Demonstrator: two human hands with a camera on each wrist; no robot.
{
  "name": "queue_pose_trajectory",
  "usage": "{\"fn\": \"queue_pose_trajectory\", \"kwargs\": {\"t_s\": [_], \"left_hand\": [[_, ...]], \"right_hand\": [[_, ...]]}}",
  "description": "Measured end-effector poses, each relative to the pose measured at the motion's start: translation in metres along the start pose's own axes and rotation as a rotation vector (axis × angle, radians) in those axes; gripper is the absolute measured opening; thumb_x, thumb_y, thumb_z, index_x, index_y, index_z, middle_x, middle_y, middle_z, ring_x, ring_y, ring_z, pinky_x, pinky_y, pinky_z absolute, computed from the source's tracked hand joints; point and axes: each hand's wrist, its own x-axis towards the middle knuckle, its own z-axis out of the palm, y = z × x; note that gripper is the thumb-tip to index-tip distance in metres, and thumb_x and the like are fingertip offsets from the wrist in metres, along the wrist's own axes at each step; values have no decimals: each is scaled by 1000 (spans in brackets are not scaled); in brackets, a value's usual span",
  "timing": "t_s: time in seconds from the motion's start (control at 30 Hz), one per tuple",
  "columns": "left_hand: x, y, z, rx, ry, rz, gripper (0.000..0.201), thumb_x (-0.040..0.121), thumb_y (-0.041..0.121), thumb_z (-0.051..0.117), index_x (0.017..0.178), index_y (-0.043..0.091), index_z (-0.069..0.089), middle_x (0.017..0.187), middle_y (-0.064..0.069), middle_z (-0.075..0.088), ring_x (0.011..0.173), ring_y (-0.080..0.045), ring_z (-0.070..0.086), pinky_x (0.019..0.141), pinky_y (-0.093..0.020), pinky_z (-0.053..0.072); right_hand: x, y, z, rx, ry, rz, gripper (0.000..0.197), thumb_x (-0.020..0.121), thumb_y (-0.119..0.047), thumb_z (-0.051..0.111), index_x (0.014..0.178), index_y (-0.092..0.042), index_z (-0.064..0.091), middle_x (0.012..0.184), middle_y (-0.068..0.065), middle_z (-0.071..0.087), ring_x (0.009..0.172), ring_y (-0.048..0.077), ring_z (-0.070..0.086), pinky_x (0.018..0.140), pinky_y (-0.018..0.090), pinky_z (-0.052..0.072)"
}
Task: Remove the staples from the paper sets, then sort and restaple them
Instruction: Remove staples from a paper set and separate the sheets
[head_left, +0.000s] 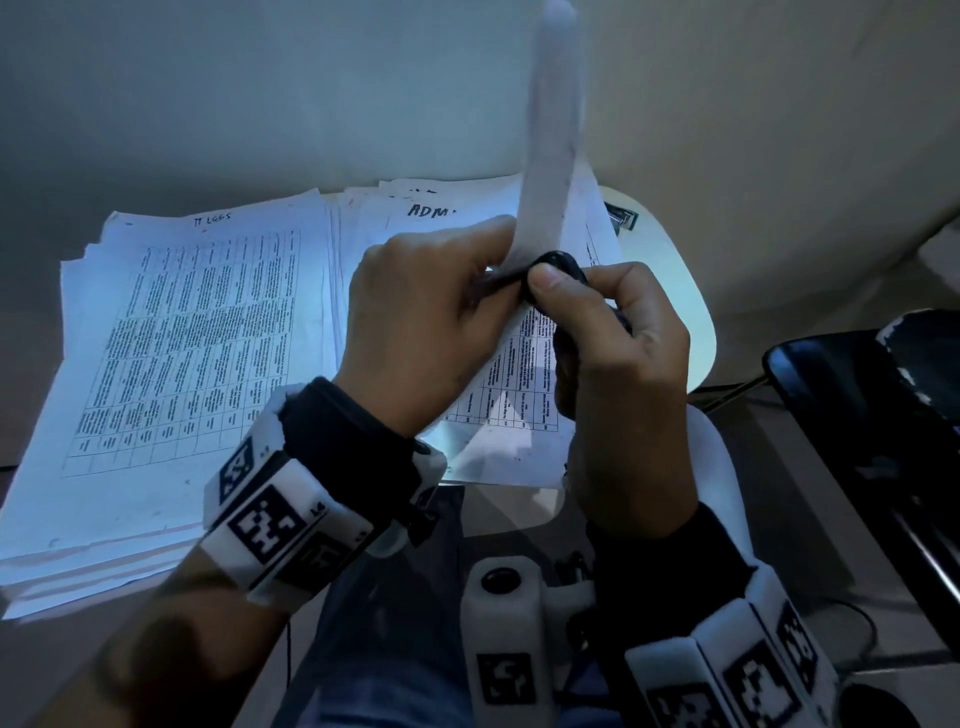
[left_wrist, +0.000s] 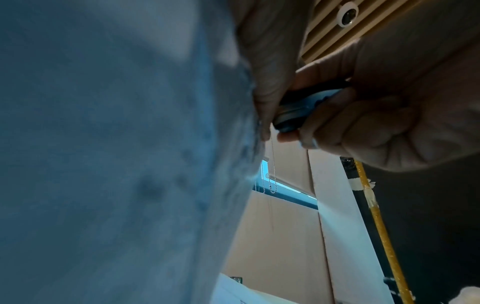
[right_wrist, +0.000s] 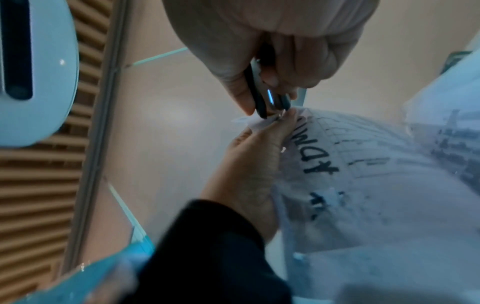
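My left hand (head_left: 426, 312) pinches the corner of a stapled paper set (head_left: 550, 156), which curls up in front of me; the word "ADM" is handwritten on it (right_wrist: 322, 162). A black staple remover (head_left: 558, 265) is gripped in my right hand (head_left: 613, 332), thumb on top, and its jaws sit closed on that pinched corner. The right wrist view shows the remover (right_wrist: 262, 98) biting the paper edge just above my left hand's fingertips (right_wrist: 288, 117). The left wrist view shows the remover (left_wrist: 298, 111) inside my right fist (left_wrist: 376, 123), beside the blurred sheet (left_wrist: 116, 164).
A thick paper stack headed "IT LOGS" (head_left: 171, 364) lies on the left of the white table (head_left: 670, 291). A second stack marked "ADM" (head_left: 431, 210) lies behind my hands. A stapler (head_left: 621, 215) sits at the back right. A black chair (head_left: 857, 415) stands to the right.
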Motion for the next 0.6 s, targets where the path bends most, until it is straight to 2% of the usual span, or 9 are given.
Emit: {"fn": "queue_pose_trajectory", "kwargs": {"t_s": [0.07,0.17,0.27,0.33,0.4,0.43,0.47,0.53,0.6], "left_hand": [[0,2,1,-14,-5,-21,22,83,33,55,74,17,66,50,8,43,48,-21,47,49,-27,36],[1,0,1,47,-29,-91,22,82,34,56,68,18,61,46,7,40,49,-23,46,48,-28,34],[6,-8,-2,-55,-46,-177,28,84,42,57,77,17,66,60,1,61,58,-23,58,53,-35,45],[7,-12,-3,-120,-48,-205,33,83,46,57,83,14,68,68,-6,67,64,-25,62,58,-42,48],[6,-14,-3,-122,-44,-209,37,81,47,56,82,10,62,68,-7,65,64,-25,60,58,-42,46],[6,-14,-2,-124,-42,-215,39,80,47,56,82,8,58,68,-8,63,64,-25,58,58,-41,45],[5,-15,-1,-134,-39,-223,40,80,47,56,82,7,57,69,-8,63,64,-26,58,58,-41,44],[4,-17,-1,-168,-37,-237,39,80,45,57,83,6,57,70,-8,63,65,-26,57,59,-40,43],[3,-16,-1,-222,-33,-244,36,81,41,59,79,5,55,69,-9,60,63,-27,55,57,-39,42]], "right_hand": [[-3,-1,0,-50,-5,-70,19,79,-24,66,73,-14,51,46,-12,43,42,3,37,43,13,30],[-4,-3,0,-128,14,-195,21,83,-18,69,78,-14,49,56,-16,53,50,-2,46,48,9,36],[4,3,-9,-118,30,-209,22,82,-27,66,86,-16,48,62,-21,55,56,-4,48,52,11,38],[15,17,-21,-153,61,-138,26,83,-31,66,93,-16,47,65,-21,56,59,-5,49,57,15,40],[28,39,-32,-327,59,-74,30,83,-35,67,99,-18,48,82,-17,57,76,1,55,71,24,44],[33,50,-36,-481,43,-54,33,82,-36,67,104,-20,49,94,-8,55,89,9,55,79,29,44],[38,60,-39,-652,21,-44,36,82,-35,67,110,-19,51,102,-2,50,100,18,52,84,30,40],[45,75,-43,-910,-16,-64,43,82,-29,66,121,-17,52,111,5,47,110,25,42,86,29,32],[49,82,-41,-1055,-62,-94,47,85,-29,63,128,-19,49,119,7,51,113,26,38,88,34,33]]}}
